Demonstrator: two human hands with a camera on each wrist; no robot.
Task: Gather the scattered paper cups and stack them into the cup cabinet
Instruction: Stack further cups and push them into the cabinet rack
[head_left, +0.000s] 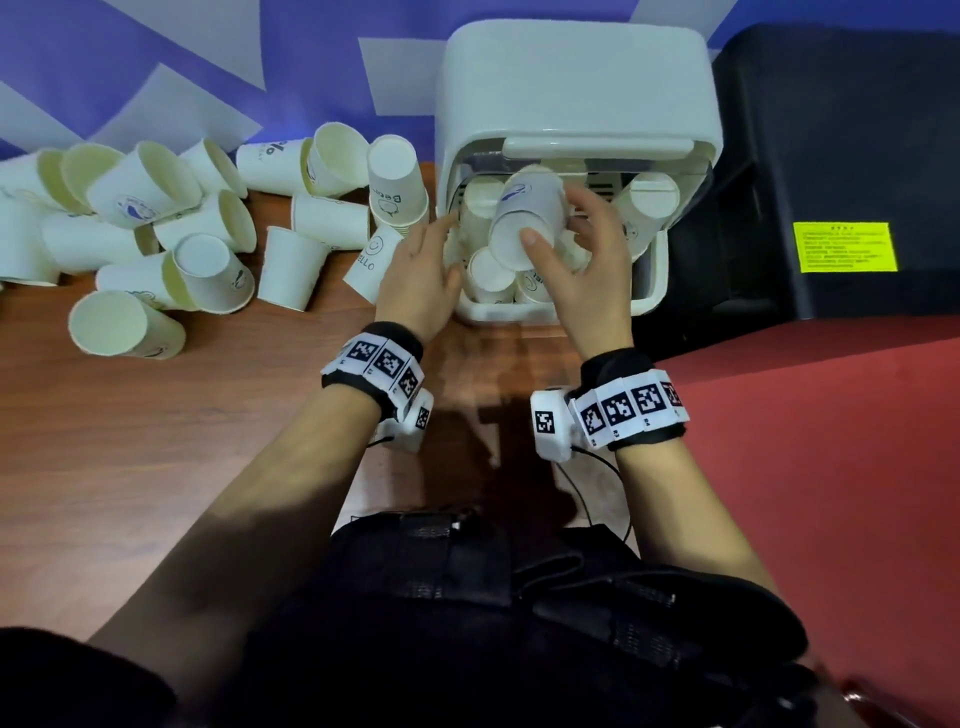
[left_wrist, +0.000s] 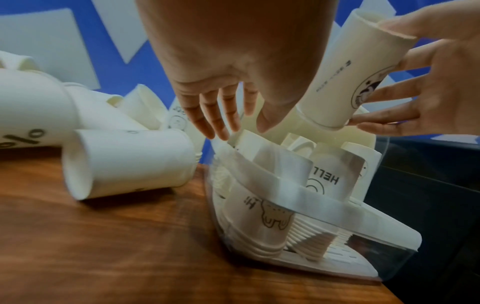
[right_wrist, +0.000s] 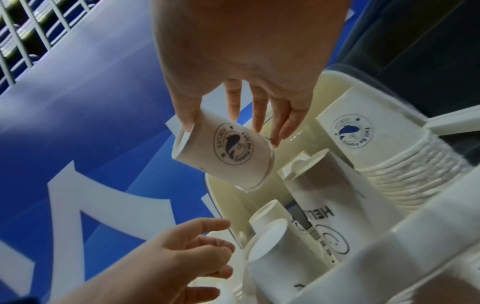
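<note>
Cup (head_left: 524, 223): your right hand (head_left: 582, 270) holds it upside down over the stacks (left_wrist: 262, 205) in the cabinet (head_left: 571, 93), thumb on its base. Your left hand (head_left: 421, 270) hovers spread and empty at the cabinet's edge. Lowered tilted, its rim could catch a neighbouring stack and topple it.

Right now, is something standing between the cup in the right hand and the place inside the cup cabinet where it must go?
Nothing visible blocks it. The right hand holds the whale-logo cup upside down at the cup cabinet opening, its door raised. The stacks inside are the destination. The left hand, holding nothing, is at the opening's left edge, beside the path.
</note>
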